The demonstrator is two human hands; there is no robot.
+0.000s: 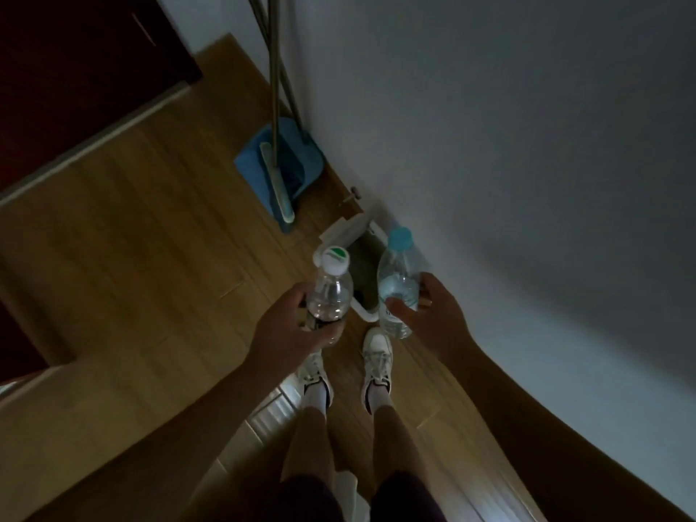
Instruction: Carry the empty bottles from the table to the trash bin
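Note:
My left hand (290, 325) grips a clear plastic bottle with a white and green cap (329, 292), held upright. My right hand (429, 314) holds a second clear bottle with a light blue cap (397, 280), also upright. Both bottles hover just above and in front of a small white trash bin (350, 235) that stands on the wooden floor against the wall. The bin's lid is up and its dark inside shows between the two bottles.
A blue dustpan (286, 163) and a broom (277, 182) with long metal handles lean in the corner behind the bin. A white wall (527, 145) runs along the right. Dark furniture (75, 69) stands at the left. My feet in white sneakers (376, 356) stand close to the bin.

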